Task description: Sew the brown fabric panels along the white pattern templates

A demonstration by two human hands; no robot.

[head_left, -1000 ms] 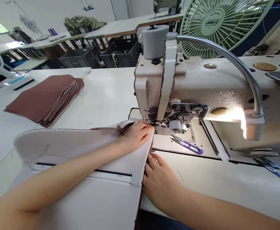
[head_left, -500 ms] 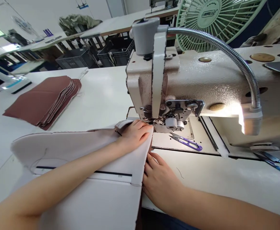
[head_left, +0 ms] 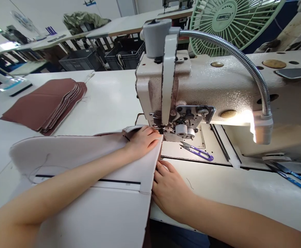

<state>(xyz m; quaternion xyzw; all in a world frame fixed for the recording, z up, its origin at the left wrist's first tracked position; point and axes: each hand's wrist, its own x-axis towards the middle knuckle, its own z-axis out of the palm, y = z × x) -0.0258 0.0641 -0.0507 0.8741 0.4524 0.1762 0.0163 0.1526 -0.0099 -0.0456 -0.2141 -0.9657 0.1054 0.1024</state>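
A large fabric panel (head_left: 109,213), white on the side facing me and brown at its edges, lies across the table and reaches under the sewing machine's needle area (head_left: 163,129). On top of it, close to the presser foot, my left hand (head_left: 143,140) rests with fingers laid on the cloth, slightly bent. My right hand (head_left: 171,191) grips the panel's right edge nearer to me; its fingertips are partly hidden by the cloth. A dark strip (head_left: 120,181) runs across the panel under my left forearm, with loose threads around it. The needle tip is hidden.
Purple thread snips (head_left: 196,151) lie on the machine bed right of the needle. Blue-handled scissors (head_left: 294,177) are at the far right. A stack of brown fabric pieces (head_left: 44,103) sits at the left. A green fan (head_left: 225,20) stands behind the lit machine (head_left: 207,79).
The view has shifted slightly, so most things appear a little further left and up. Both hands keep their places on the panel, which shows little movement against the machine.
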